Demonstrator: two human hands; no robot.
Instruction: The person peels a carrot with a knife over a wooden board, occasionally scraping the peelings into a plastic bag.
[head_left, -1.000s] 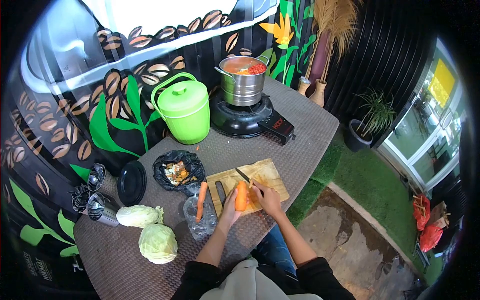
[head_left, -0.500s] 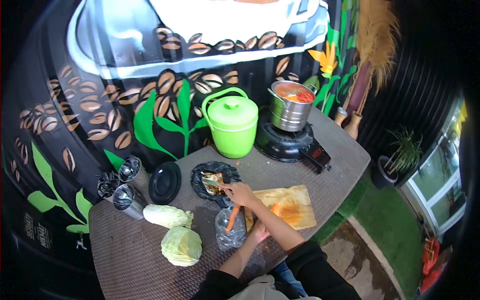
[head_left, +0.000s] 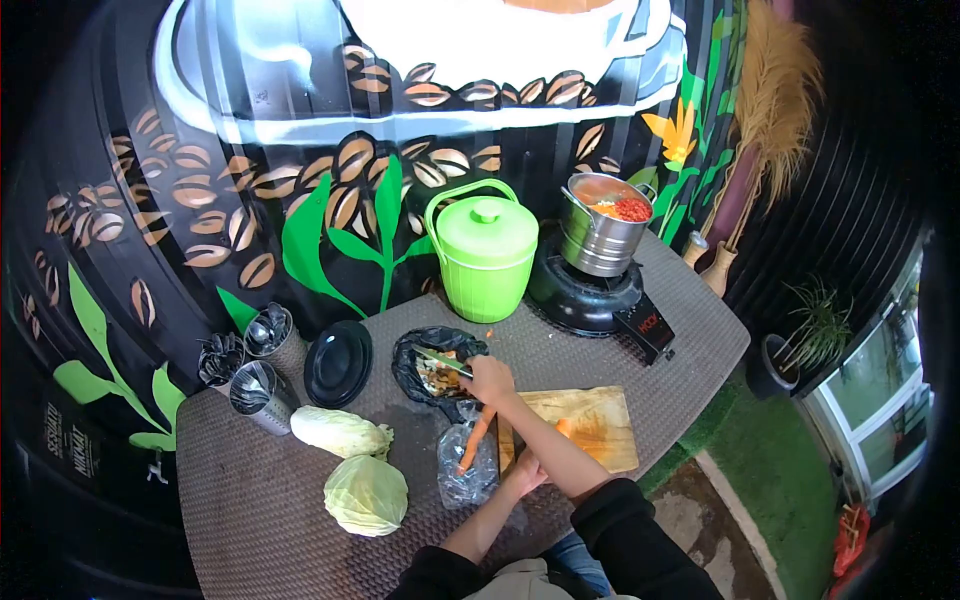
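Observation:
My right hand (head_left: 491, 381) is closed round a knife (head_left: 440, 360), its blade over an opened black plastic bag (head_left: 408, 385) of vegetable scraps (head_left: 438, 377). By the near left edge of the wooden cutting board (head_left: 605, 410), my left hand (head_left: 526, 472) is curled, its fingers partly behind my right forearm. What it holds is hidden. An orange carrot piece (head_left: 563, 427) shows on the board beyond that forearm. One whole carrot (head_left: 478, 440) rests on a clear plastic bag (head_left: 466, 478). Left of it are a round cabbage (head_left: 366, 496) and a napa cabbage (head_left: 340, 432).
A steel pot (head_left: 600, 245) with red and orange pieces stands on a black portable stove (head_left: 580, 305). Beside it is a green lidded bucket (head_left: 487, 250). Metal cutlery holders (head_left: 262, 398) and a black round lid (head_left: 338, 362) sit at the left, against the painted wall.
The knife's blade shows more clearly over the scraps and now points up and left. My left hand stays by the board. The whole view has shifted slightly.

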